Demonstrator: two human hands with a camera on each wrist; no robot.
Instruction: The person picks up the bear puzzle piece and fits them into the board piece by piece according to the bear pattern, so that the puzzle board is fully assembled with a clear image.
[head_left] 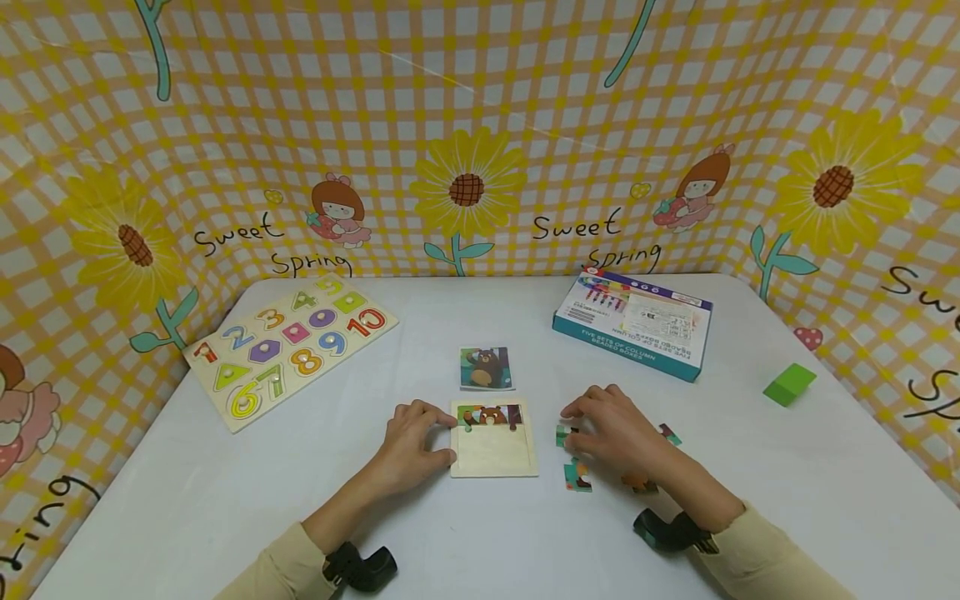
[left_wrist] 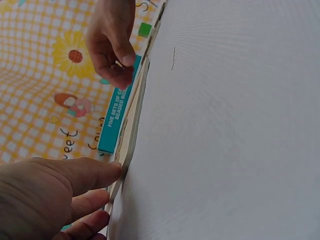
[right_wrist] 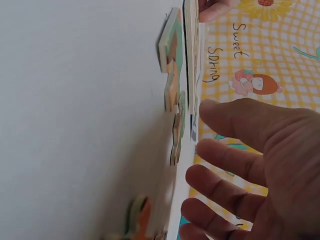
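A square wooden puzzle tray (head_left: 495, 454) lies flat, its top row filled with pieces showing a bear's head (head_left: 492, 415). My left hand (head_left: 411, 437) touches the tray's left edge with thumb and fingertips; the left wrist view shows the thumb fairly straight along that edge (left_wrist: 131, 127). To the right, my right hand (head_left: 617, 427) hovers low over loose puzzle pieces. In the right wrist view its fingers (right_wrist: 217, 187) are apart and hold nothing. One teal piece (head_left: 576, 477) lies nearest me, a green one (head_left: 562, 435) by the fingertips, others partly under the hand.
Behind the tray lies a bear picture (head_left: 484, 368). A wooden number board (head_left: 296, 354) is at the back left. At the back right sits a teal-sided bead box (head_left: 633, 325), with a green block (head_left: 790, 384) farther right. Checked cloth (head_left: 465, 108) walls the table's back and sides.
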